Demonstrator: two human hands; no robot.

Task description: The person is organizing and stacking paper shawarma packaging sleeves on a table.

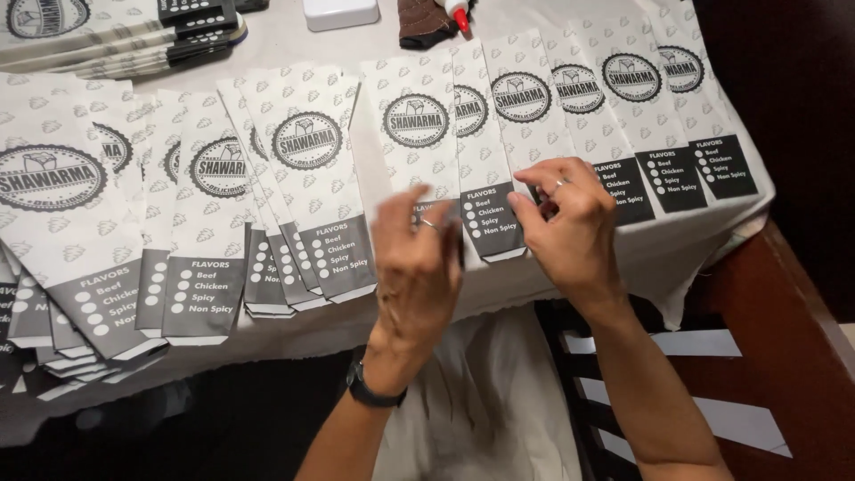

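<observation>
Paper bags (485, 134) lie overlapping in a row on the desk (356, 142), just beyond both hands. Right hand (570, 218) pinches one bag's lower edge; left hand (417, 267), blurred, hovers with fingers loosely spread.

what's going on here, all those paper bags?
A person stands at a table covered with overlapping rows of flat printed paper sleeves. Both hands hover over the near edge: the left hand is blurred above one sleeve, the right hand pinches at the bottom of the next sleeve.
</observation>
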